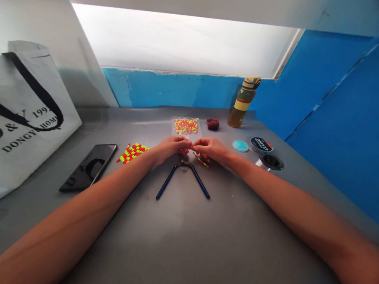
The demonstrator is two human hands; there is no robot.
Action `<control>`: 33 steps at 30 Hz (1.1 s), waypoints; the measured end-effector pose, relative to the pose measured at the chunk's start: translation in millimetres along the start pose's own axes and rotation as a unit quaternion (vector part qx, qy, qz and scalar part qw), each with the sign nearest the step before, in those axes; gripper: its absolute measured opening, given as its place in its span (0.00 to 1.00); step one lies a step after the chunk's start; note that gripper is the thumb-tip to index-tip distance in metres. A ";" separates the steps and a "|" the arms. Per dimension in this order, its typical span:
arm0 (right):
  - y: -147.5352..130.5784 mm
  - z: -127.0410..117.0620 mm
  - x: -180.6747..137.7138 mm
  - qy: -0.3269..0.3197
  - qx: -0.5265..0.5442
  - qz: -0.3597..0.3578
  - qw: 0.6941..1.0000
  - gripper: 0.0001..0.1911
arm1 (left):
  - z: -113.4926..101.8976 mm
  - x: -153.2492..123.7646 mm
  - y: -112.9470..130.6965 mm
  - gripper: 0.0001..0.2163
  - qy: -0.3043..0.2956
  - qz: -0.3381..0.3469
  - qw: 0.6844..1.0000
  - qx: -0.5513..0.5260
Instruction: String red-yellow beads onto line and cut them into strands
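Note:
My left hand (175, 146) and my right hand (211, 148) meet over the middle of the table, both with fingers pinched. A tiny red bead (192, 146) shows at my right fingertips. What my left fingers pinch is too small to make out. Below my right hand lies a short row of red and yellow-green beads (201, 160). Pliers with dark blue handles (200, 181) lie spread just under the hands, their head partly hidden. Beyond my left wrist is a patch of red and yellow-green beads (133, 152). A clear bag of beads (186, 126) lies behind the hands.
A black phone (88, 168) and a white tote bag (22, 117) are at left. At the back stand a dark red bundle (213, 124) and a bottle (243, 103). On the right are a light-blue disc (240, 146), a labelled round lid (261, 144) and a spool (271, 161).

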State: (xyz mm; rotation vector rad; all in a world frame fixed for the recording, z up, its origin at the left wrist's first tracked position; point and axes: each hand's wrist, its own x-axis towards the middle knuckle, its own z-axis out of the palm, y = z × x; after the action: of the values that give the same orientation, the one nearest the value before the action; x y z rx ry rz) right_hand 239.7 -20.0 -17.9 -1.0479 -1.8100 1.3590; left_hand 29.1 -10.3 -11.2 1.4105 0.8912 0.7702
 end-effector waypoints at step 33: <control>-0.3 10.8 1.1 0.099 -0.027 -0.015 0.995 0.09 | 0.5 -0.3 -1.1 0.13 -0.001 0.003 1.000 -0.003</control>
State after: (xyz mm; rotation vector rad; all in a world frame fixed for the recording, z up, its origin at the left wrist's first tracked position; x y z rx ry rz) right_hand 229.9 -24.0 -20.4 -1.1365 -1.7177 1.1497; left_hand 29.3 -10.9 -12.3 1.4087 0.8831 0.7745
